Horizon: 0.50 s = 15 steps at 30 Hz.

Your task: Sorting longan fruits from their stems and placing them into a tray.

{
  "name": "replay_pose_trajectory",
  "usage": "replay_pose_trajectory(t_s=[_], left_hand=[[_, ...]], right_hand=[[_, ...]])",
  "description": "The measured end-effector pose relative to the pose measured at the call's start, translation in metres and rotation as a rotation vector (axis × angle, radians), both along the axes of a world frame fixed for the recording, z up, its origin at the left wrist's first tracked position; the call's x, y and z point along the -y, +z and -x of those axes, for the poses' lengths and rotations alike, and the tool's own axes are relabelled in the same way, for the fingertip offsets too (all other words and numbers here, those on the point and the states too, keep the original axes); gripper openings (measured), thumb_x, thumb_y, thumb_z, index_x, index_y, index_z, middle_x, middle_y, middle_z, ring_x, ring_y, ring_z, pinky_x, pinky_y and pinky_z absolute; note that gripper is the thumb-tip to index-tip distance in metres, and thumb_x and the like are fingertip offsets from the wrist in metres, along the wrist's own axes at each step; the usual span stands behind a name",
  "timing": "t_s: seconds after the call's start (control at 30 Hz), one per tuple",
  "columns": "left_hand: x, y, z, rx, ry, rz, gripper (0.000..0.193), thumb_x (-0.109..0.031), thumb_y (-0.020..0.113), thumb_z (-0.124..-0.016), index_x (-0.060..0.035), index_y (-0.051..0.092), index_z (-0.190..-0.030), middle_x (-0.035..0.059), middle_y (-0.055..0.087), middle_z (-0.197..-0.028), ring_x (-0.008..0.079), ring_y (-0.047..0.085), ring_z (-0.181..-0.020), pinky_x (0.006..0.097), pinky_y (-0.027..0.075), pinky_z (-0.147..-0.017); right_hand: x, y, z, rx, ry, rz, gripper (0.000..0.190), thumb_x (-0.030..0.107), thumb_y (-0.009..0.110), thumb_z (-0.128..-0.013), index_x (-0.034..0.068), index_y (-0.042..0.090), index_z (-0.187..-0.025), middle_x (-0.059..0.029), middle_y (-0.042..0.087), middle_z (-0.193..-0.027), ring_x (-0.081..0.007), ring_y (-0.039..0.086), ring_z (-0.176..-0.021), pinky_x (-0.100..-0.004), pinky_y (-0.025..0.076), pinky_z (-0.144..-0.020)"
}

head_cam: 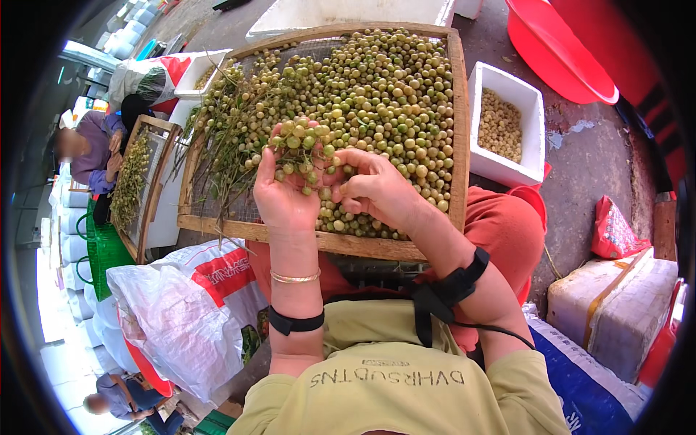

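A bunch of small round green fruits (302,135) on thin stems lies in my left hand (288,190), palm turned up and fingers curled behind it. From the right, my right hand (375,187) reaches in with bent fingers, thumb and forefinger closed at fruits on the bunch's near side. Its exact grip is partly hidden by the fingers. Both hands are above a wood-framed mesh tray (461,130). Loose round fruits (397,103) cover much of the mesh, and stemmed bunches (234,119) are heaped along the tray's left side.
Right of the tray stands a white foam box (535,109) holding pale fruits. A red basin (560,54) is farther right. At left, a person (89,144) works over another mesh tray (157,179). A white sack (179,315) lies by my left arm; a foam box (609,304) sits at right.
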<state>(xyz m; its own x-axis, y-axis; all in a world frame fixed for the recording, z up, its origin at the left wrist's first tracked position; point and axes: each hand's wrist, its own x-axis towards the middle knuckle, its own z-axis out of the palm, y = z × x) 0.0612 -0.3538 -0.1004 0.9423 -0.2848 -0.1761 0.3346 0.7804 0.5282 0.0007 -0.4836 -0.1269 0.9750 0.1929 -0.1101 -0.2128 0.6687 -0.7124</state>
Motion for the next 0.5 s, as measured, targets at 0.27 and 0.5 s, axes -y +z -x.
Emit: replay_pose_trajectory(t_s=[0.27, 0.5], left_hand=[[-0.034, 0.004, -0.021, -0.008, 0.110, 0.035, 0.041, -0.028, 0.047, -0.089, 0.0036, 0.048, -0.114, 0.0233, 0.052, -0.117, 0.0339, 0.052, -0.109, 0.0450, 0.046, -0.092], [-0.031, 0.000, -0.015, -0.179, 0.160, -0.106, 0.031, -0.019, 0.040, -0.091, 0.0018, 0.053, -0.110, 0.0191, 0.055, -0.114, 0.0327, 0.054, -0.106, 0.0452, 0.047, -0.090]], right_hand=[[0.013, -0.002, 0.017, -0.127, 0.013, -0.534, 0.066, 0.054, 0.035, -0.090, -0.005, 0.055, -0.110, -0.0197, 0.054, -0.106, -0.0332, 0.055, -0.100, -0.0408, 0.049, -0.085], [0.015, -0.001, 0.055, -0.067, -0.133, -0.484, 0.035, 0.017, 0.043, -0.090, -0.005, 0.049, -0.116, -0.0213, 0.053, -0.111, -0.0348, 0.054, -0.102, -0.0421, 0.048, -0.086]])
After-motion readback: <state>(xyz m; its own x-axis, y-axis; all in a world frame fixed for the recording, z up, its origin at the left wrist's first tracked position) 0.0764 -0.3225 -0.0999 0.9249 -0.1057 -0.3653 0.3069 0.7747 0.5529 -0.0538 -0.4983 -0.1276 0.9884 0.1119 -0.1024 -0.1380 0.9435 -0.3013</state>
